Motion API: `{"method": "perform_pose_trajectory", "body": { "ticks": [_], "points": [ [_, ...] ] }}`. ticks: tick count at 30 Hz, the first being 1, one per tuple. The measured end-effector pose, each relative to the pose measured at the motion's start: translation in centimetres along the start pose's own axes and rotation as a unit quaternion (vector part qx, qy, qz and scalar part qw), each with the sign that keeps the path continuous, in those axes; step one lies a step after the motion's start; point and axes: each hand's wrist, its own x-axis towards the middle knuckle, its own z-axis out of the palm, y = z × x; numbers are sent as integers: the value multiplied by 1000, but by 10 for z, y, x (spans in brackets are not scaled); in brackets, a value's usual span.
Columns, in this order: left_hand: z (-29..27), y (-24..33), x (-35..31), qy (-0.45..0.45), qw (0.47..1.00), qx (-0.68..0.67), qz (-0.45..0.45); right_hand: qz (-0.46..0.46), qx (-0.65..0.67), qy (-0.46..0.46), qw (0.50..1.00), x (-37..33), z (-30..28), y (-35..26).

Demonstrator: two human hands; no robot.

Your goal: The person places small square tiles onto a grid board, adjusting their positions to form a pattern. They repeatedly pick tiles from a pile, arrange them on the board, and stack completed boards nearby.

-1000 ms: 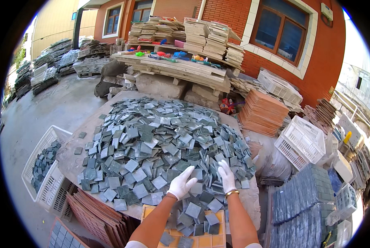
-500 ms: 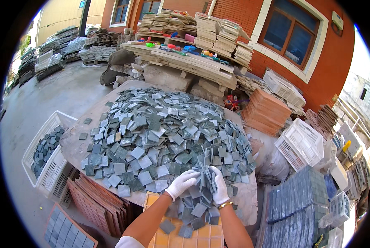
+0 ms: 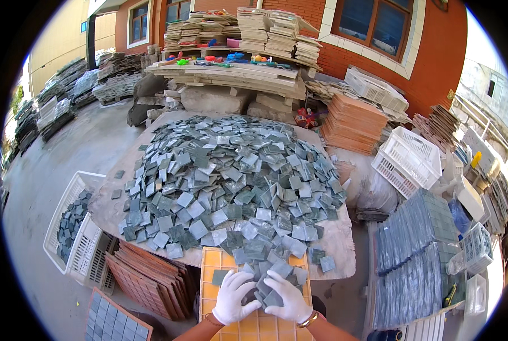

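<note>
My left hand and my right hand, both in white gloves, cup a loose cluster of square grey-green stone tiles between them. Their fingers curve around the cluster from either side. Beneath lies a yellow gridded tray, its near part partly covered by my hands. More tiles spill over the tray's far edge from a large heap of stone tiles on the worktable. One single tile rests on the tray beside my left hand.
On the left stands a white crate holding small tiles, with reddish gridded trays stacked nearby. A tray filled with tiles lies at lower left. Wrapped tile stacks and a white basket stand right. Orange sheets are piled behind.
Both hands have drawn back toward me from the heap's near edge, bringing a bunch of tiles down over the yellow tray. The whole view has shifted and turned slightly.
</note>
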Motion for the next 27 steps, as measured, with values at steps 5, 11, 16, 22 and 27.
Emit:
{"method": "perform_pose_trajectory", "body": {
  "ticks": [5, 11, 16, 22, 27],
  "points": [
    [-9, 18, -35, -96, 968, 230, 2, -54, -235, -78, 967, -27, 23, -37],
    [21, -34, 2, -120, 957, 254, -70, -28, -167, 8, 986, 40, 21, -8],
    [42, -80, 32, -133, 950, 246, -140, 96, -270, 74, 955, 87, 35, 25],
    [-2, -46, -24, -98, 984, 95, -117, -22, -258, -79, 963, 23, 38, -30],
    [-12, 8, -93, -37, 990, 64, -124, -31, -188, 50, 980, -44, 17, -54]
  ]
}}
